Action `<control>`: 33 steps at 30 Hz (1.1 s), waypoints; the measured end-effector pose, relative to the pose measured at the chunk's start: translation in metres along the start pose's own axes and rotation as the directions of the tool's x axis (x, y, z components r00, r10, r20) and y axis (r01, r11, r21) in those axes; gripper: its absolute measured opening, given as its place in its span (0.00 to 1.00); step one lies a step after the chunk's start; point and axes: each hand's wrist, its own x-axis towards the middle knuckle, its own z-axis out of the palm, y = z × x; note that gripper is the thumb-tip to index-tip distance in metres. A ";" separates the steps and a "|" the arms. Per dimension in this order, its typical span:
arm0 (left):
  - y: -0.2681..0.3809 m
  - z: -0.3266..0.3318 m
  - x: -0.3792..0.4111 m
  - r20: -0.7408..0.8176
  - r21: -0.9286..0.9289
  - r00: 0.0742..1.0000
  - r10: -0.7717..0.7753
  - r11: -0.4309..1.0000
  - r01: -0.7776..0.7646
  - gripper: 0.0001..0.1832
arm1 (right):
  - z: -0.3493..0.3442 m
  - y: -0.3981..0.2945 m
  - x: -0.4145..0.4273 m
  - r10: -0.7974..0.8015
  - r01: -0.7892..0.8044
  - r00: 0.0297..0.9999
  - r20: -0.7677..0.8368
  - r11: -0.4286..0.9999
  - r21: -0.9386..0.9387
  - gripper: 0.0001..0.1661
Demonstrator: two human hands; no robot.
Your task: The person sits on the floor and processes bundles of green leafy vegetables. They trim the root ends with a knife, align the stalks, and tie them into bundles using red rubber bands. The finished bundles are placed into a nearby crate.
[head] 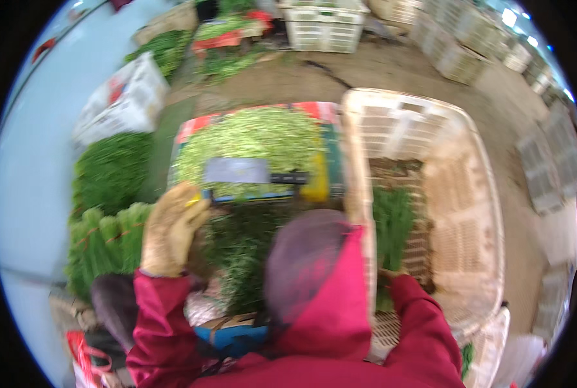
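Observation:
My left hand [172, 233], in a tan glove, is raised at the near left corner of a low table [334, 145] with a printed cover. Nothing shows in its fingers, which are blurred. A heap of pale green trimmings [249, 131] covers the tabletop. At its front edge are a flat grey plate [236, 170] and a dark metal bar [288, 178]. My right hand [391, 273] is inside a white plastic crate [463, 194], around the near end of a bunch of long, chive-like greens [392, 225]. My sleeve hides most of that hand.
Banded bundles of greens [109, 237] stand at my left, with a green pile [114, 169] behind them and a white sack [123, 102] beyond. Loose dark leaves [249, 262] lie below the table. Another crate [323, 26] stands ahead; stacked crates [455, 41] line the right.

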 end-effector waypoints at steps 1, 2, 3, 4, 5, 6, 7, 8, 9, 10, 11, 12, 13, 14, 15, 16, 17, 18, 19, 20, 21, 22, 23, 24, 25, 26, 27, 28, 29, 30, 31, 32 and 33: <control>0.008 0.004 0.002 0.081 -0.051 0.997 -0.013 0.999 0.018 0.27 | -0.019 0.043 0.072 0.013 -0.013 1.000 -0.006 1.000 0.007 0.64; 0.017 0.005 -0.002 0.068 -0.022 0.998 -0.005 1.000 0.006 0.27 | -0.016 0.048 0.089 -0.019 0.019 1.000 -0.009 0.999 -0.049 0.64; 0.032 0.004 -0.004 0.104 0.026 0.995 0.007 1.000 -0.010 0.27 | -0.010 0.039 0.080 -0.068 0.066 0.998 -0.016 0.996 -0.059 0.63; 0.047 0.000 -0.011 0.039 0.194 0.999 0.017 0.981 -0.024 0.36 | -0.005 0.030 0.074 -0.113 0.112 0.993 -0.021 0.991 -0.073 0.63; 0.068 -0.008 -0.024 0.090 0.186 0.991 0.097 0.976 -0.112 0.37 | 0.009 0.022 0.068 -0.149 0.148 0.989 0.002 0.985 -0.092 0.62; 0.090 -0.014 -0.026 0.085 0.246 0.993 0.078 0.965 -0.097 0.33 | 0.012 0.016 0.059 -0.183 0.182 0.983 -0.001 0.980 -0.084 0.61; 0.111 -0.019 -0.032 0.049 0.315 0.995 0.083 0.945 -0.094 0.31 | 0.016 0.010 0.051 -0.215 0.214 0.977 -0.003 0.973 -0.087 0.61; 0.127 -0.023 -0.036 0.021 0.364 0.996 0.084 0.928 -0.086 0.30 | 0.015 0.005 0.043 -0.245 0.242 0.969 -0.014 0.965 -0.100 0.60; 0.144 -0.034 -0.043 0.021 0.384 0.995 0.095 0.918 -0.095 0.29 | 0.021 0.001 0.036 -0.269 0.266 0.963 -0.008 0.957 -0.112 0.60; 0.160 -0.043 -0.051 -0.001 0.434 0.995 0.098 0.897 -0.088 0.28 | 0.028 -0.003 0.029 -0.292 0.290 0.956 0.000 0.948 -0.129 0.59; 0.175 -0.052 -0.059 -0.019 0.485 0.996 0.092 0.871 -0.071 0.27 | 0.037 -0.006 0.023 -0.305 0.303 0.952 0.010 0.941 -0.147 0.59; 0.187 -0.064 -0.066 -0.035 0.531 0.996 0.087 0.845 -0.055 0.27 | 0.043 -0.011 0.017 -0.319 0.319 0.947 0.026 0.934 -0.160 0.58; 0.197 -0.077 -0.072 -0.065 0.577 0.994 0.093 0.816 -0.038 0.27 | 0.047 -0.014 0.011 -0.333 0.335 0.942 0.039 0.928 -0.166 0.58; 0.202 -0.099 -0.073 -0.073 0.565 0.991 0.110 0.824 -0.050 0.27 | 0.053 -0.019 0.004 -0.345 0.346 0.938 0.037 0.920 -0.185 0.57; 0.201 -0.131 -0.073 -0.081 0.547 0.989 0.126 0.835 -0.061 0.27 | 0.055 -0.026 -0.003 -0.357 0.356 0.933 0.030 0.913 -0.197 0.56; 0.192 -0.162 -0.063 -0.064 0.518 0.988 0.139 0.851 -0.086 0.27 | 0.052 -0.031 -0.014 -0.377 0.368 0.926 -0.004 0.908 -0.202 0.56; 0.184 -0.187 -0.059 -0.100 0.487 0.984 0.144 0.870 -0.078 0.27 | 0.055 -0.035 -0.022 -0.385 0.374 0.923 -0.016 0.904 -0.206 0.55; 0.178 -0.221 -0.070 -0.172 0.440 0.977 0.127 0.897 -0.040 0.26 | 0.071 -0.040 -0.024 -0.372 0.367 0.928 0.021 0.902 -0.227 0.55; 0.155 -0.262 -0.069 -0.227 0.365 0.966 0.119 0.931 -0.029 0.26 | 0.075 -0.048 -0.029 -0.382 0.375 0.924 0.015 0.898 -0.231 0.54; 0.128 -0.297 -0.074 -0.313 0.239 0.949 0.046 0.970 0.032 0.26 | 0.075 -0.055 -0.034 -0.390 0.380 0.921 0.001 0.897 -0.225 0.54; 0.100 -0.331 -0.078 -0.372 0.212 0.928 0.015 0.975 0.069 0.24 | 0.075 -0.064 -0.038 -0.408 0.396 0.913 -0.011 0.892 -0.219 0.53; 0.068 -0.357 -0.084 -0.392 0.273 0.920 0.010 0.956 0.106 0.23 | 0.074 -0.071 -0.038 -0.416 0.401 0.909 -0.026 0.890 -0.216 0.53; 0.037 -0.379 -0.088 -0.378 0.441 0.925 0.029 0.885 0.152 0.22 | 0.068 -0.077 -0.035 -0.423 0.407 0.905 -0.043 0.891 -0.203 0.52; -0.005 -0.398 -0.076 -0.208 0.798 0.971 0.119 0.594 0.098 0.21 | 0.054 -0.083 -0.043 -0.439 0.416 0.892 -0.108 0.890 -0.189 0.52; -0.041 -0.408 -0.062 0.012 0.985 0.986 0.168 0.166 -0.040 0.21 | 0.035 -0.088 -0.049 -0.455 0.427 0.874 -0.170 0.886 -0.179 0.51; -0.068 -0.408 -0.047 0.219 0.968 0.947 0.234 -0.172 -0.181 0.20 | 0.017 -0.096 -0.056 -0.472 0.441 0.851 -0.232 0.881 -0.175 0.51; -0.071 -0.388 -0.019 -0.123 0.970 0.941 -0.315 -0.238 0.047 0.23 | -0.007 -0.102 -0.065 -0.483 0.456 0.820 -0.306 0.876 -0.159 0.50; -0.092 -0.387 -0.009 -0.345 0.935 0.912 -0.220 0.000 0.354 0.26 | -0.028 -0.111 -0.069 -0.498 0.478 0.794 -0.350 0.866 -0.146 0.50; -0.113 -0.385 0.000 -0.546 0.780 0.830 -0.113 0.293 0.553 0.30 | -0.051 -0.120 -0.072 -0.509 0.503 0.763 -0.397 0.855 -0.130 0.49; -0.129 -0.381 0.013 -0.640 0.716 0.768 -0.001 0.363 0.597 0.34 | -0.079 -0.127 -0.077 -0.526 0.534 0.729 -0.438 0.837 -0.116 0.49; -0.131 -0.377 0.027 -0.637 0.715 0.770 -0.051 0.336 0.613 0.37 | -0.109 -0.134 -0.085 -0.543 0.574 0.685 -0.485 0.813 -0.099 0.48; -0.127 -0.372 0.040 -0.633 0.712 0.767 -0.103 0.311 0.629 0.41 | -0.134 -0.145 -0.094 -0.569 0.620 0.641 -0.516 0.779 -0.089 0.48; -0.126 -0.369 0.052 -0.626 0.713 0.765 -0.155 0.283 0.641 0.45 | -0.158 -0.155 -0.102 -0.595 0.672 0.598 -0.537 0.738 -0.069 0.47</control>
